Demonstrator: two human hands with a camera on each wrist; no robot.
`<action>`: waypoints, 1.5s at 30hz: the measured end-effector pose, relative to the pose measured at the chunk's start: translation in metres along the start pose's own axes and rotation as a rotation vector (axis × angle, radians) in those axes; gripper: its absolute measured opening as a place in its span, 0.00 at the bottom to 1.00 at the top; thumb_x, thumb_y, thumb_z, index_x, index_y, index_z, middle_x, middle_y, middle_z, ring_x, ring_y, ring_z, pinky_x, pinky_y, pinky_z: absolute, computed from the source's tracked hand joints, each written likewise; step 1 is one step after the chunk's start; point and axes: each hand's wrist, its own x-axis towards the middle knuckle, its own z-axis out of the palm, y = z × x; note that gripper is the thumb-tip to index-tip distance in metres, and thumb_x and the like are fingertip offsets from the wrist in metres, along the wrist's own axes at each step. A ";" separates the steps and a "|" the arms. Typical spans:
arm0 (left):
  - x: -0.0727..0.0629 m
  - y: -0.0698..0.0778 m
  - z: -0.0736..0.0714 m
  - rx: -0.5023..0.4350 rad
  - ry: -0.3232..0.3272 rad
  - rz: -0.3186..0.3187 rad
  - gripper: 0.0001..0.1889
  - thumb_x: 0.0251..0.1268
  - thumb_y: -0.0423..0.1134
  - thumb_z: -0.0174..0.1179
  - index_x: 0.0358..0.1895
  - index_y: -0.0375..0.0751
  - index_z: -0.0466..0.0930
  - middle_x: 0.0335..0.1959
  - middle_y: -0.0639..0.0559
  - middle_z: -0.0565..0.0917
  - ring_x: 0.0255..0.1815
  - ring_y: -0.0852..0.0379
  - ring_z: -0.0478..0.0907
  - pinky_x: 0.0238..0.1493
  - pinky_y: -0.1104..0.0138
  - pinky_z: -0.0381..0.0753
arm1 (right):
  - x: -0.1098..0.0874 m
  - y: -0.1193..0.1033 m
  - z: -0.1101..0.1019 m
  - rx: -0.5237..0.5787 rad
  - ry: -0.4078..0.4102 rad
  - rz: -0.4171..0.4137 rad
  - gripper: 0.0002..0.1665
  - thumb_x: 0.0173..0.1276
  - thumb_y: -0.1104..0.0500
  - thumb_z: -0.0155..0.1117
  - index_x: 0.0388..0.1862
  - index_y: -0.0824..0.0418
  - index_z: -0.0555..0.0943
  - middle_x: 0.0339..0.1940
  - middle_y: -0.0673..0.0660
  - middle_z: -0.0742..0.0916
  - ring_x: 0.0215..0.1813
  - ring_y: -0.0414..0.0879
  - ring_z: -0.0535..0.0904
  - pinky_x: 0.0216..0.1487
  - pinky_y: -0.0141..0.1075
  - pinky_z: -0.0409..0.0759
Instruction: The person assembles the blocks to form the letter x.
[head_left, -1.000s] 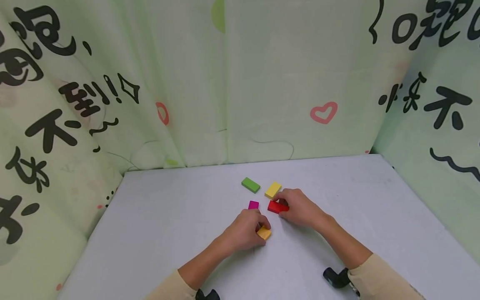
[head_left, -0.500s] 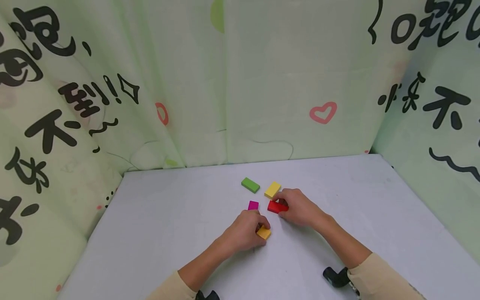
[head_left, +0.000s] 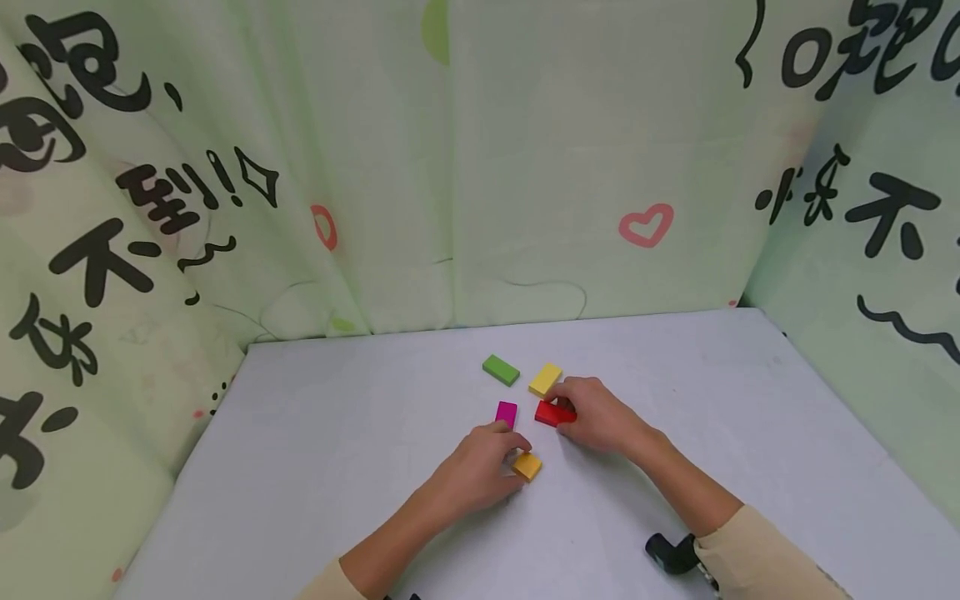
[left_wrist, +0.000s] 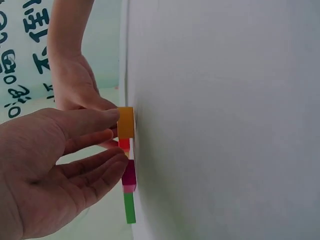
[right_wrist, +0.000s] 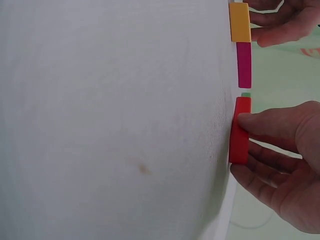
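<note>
My left hand [head_left: 476, 463] is beside the orange block [head_left: 527, 467], its thumb and fingers spread apart. In the left wrist view the thumb tip lies right at the orange block [left_wrist: 125, 122], while the other fingertips are near the magenta block [left_wrist: 129, 174]. My right hand [head_left: 597, 415] pinches the red block [head_left: 553, 413] by thumb and fingers, low on the table; the right wrist view shows the thumb on the face of the red block [right_wrist: 240, 132]. Just beyond the fingers lies a yellow block [head_left: 545, 380].
A green block [head_left: 501, 370] lies at the back left of the group. All the blocks sit on a white-covered table [head_left: 337, 433]. A pale green curtain [head_left: 540, 167] with black lettering and hearts stands around its back and sides.
My left hand has loosened from the orange block and drawn back slightly left, uncovering more of the magenta block. The right hand and the red block have stayed put.
</note>
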 end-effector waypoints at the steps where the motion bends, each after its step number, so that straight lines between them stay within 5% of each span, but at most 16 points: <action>1: -0.003 -0.002 -0.001 0.037 -0.002 0.018 0.21 0.58 0.40 0.78 0.56 0.48 0.88 0.47 0.56 0.84 0.47 0.61 0.78 0.47 0.72 0.84 | 0.000 0.000 0.000 0.000 0.001 0.002 0.27 0.60 0.62 0.81 0.59 0.60 0.84 0.49 0.56 0.87 0.51 0.48 0.80 0.53 0.44 0.88; 7: -0.023 -0.010 -0.009 0.217 -0.049 0.174 0.22 0.67 0.44 0.72 0.63 0.56 0.84 0.65 0.57 0.81 0.63 0.56 0.79 0.62 0.64 0.82 | 0.001 0.002 0.000 -0.005 0.005 -0.010 0.26 0.61 0.62 0.80 0.59 0.60 0.84 0.48 0.56 0.86 0.50 0.48 0.80 0.51 0.43 0.88; 12: -0.035 -0.013 -0.011 0.326 -0.126 0.263 0.30 0.71 0.49 0.67 0.75 0.58 0.74 0.79 0.60 0.69 0.77 0.54 0.70 0.73 0.57 0.74 | 0.001 0.003 0.000 -0.006 0.007 -0.041 0.24 0.62 0.64 0.78 0.58 0.61 0.84 0.47 0.55 0.87 0.49 0.48 0.80 0.49 0.43 0.87; 16: -0.043 -0.014 -0.010 0.319 -0.199 0.245 0.36 0.73 0.55 0.64 0.81 0.61 0.64 0.84 0.64 0.59 0.82 0.49 0.63 0.77 0.51 0.69 | 0.000 0.002 0.000 -0.009 0.007 -0.048 0.24 0.62 0.64 0.78 0.57 0.61 0.85 0.47 0.56 0.87 0.49 0.48 0.80 0.50 0.44 0.87; 27: -0.050 -0.016 -0.005 0.244 -0.272 0.157 0.44 0.69 0.59 0.66 0.83 0.71 0.53 0.85 0.74 0.48 0.85 0.40 0.57 0.77 0.36 0.61 | 0.000 0.000 0.000 -0.011 0.012 -0.020 0.25 0.62 0.63 0.78 0.58 0.62 0.84 0.49 0.57 0.87 0.50 0.49 0.81 0.52 0.45 0.88; 45: -0.055 -0.018 -0.006 0.249 -0.297 0.161 0.48 0.65 0.60 0.70 0.84 0.71 0.50 0.86 0.74 0.44 0.86 0.42 0.52 0.78 0.35 0.58 | -0.008 -0.001 -0.002 -0.012 0.022 -0.023 0.25 0.60 0.63 0.79 0.57 0.62 0.85 0.46 0.56 0.87 0.48 0.48 0.80 0.50 0.44 0.88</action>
